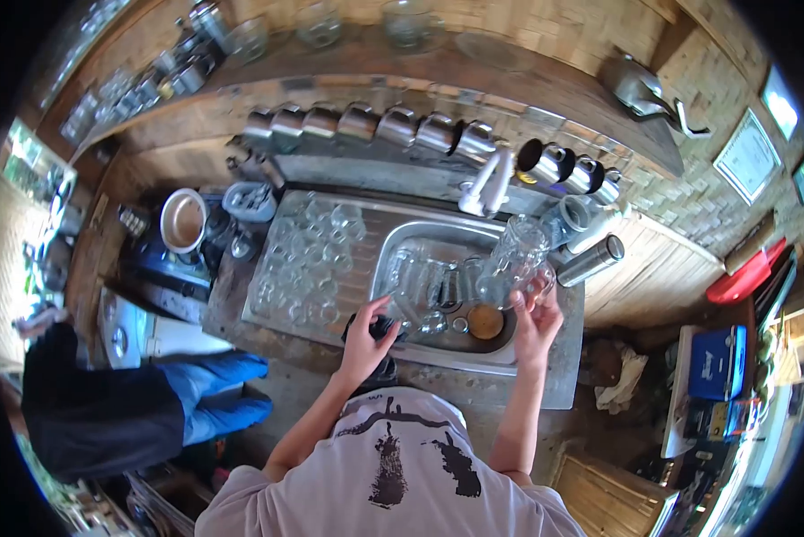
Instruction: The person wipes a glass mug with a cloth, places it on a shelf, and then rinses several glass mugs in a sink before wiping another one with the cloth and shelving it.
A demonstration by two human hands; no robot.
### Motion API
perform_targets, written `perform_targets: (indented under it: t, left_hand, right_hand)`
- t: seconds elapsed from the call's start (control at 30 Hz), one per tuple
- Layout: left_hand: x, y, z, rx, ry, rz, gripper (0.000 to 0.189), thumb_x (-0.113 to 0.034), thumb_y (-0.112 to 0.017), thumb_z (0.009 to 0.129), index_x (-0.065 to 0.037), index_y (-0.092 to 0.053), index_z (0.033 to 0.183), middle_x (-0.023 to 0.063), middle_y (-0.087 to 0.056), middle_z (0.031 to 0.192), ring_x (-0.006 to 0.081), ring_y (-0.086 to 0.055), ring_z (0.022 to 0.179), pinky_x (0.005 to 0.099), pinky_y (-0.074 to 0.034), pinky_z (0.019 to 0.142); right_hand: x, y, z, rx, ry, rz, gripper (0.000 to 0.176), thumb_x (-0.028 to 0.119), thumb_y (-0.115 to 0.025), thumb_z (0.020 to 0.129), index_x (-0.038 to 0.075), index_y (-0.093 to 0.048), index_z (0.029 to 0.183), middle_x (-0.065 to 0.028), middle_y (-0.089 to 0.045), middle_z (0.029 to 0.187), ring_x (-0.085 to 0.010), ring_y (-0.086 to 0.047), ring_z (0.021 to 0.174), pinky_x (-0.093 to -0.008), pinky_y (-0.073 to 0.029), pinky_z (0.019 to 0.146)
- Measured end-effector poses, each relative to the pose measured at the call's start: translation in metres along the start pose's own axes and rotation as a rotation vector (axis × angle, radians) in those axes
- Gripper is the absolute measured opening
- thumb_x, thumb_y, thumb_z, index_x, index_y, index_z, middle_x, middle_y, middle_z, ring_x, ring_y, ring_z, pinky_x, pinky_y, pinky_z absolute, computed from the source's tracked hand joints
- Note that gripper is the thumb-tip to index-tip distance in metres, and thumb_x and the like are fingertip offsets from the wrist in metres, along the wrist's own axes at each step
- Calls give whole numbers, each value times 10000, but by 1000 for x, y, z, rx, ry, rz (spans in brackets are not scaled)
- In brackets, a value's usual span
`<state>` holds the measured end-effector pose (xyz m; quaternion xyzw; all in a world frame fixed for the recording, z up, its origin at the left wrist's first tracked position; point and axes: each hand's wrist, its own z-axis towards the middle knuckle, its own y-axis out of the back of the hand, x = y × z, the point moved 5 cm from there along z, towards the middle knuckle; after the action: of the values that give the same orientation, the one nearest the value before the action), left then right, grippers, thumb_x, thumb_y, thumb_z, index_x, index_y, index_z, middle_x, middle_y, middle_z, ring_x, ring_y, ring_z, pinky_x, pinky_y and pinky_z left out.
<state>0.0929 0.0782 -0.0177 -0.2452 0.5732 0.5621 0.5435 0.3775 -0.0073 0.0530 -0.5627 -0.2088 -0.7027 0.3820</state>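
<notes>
My right hand (536,324) is at the right side of the steel sink (514,353), with its fingers closed on a clear drinking glass (540,283). Other clear glassware (520,243) rises just beyond that hand. Over the front edge of the sink, my left hand (366,345) is curled around something dark, mostly hidden by the fingers; its kind cannot be made out. Several clear glasses (424,282) lie in the basin between my hands. A round tan item (485,321) rests at the basin's right front.
Several glasses (303,259) crowd the drainboard on the left. A white faucet (487,186) stands behind the basin, below a row of hanging steel mugs (395,125). A steel tumbler (591,260) is at the right. Another person (106,403) is at the left, near a pot (184,220).
</notes>
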Motion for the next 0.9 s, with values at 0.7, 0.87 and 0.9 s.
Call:
perform_targets:
  t: [0.7,0.87,0.9]
  left_hand:
    - [64,10,-37,804,579,-1061,488,-271,-597,992,-20,-471,1392,131,-655,1169,249,-685,990,404,-560,894]
    - [73,45,-5,477,642,-851,454,-244,-612,983,-8,-486,1350,144,-697,1060,262,-720,920,381,-591,837]
    - [66,54,-1,408,646,-789,453,-242,-615,981,-7,-487,1347,147,-699,1056,268,-722,917,388,-595,833]
  right_hand:
    - [23,-146,-58,1116,634,-604,143,41,-732,757,50,-605,822,-56,-537,1388,-288,-524,1290,-420,-509,1014]
    - [-20,-131,-63,475,298,-681,532,166,-782,758,108,-566,1241,-103,-501,1404,-331,-501,1278,-459,-431,1069]
    - [-40,-126,-78,359,218,-693,681,213,-814,729,123,-499,1326,-118,-486,1422,-345,-505,1268,-468,-439,1037]
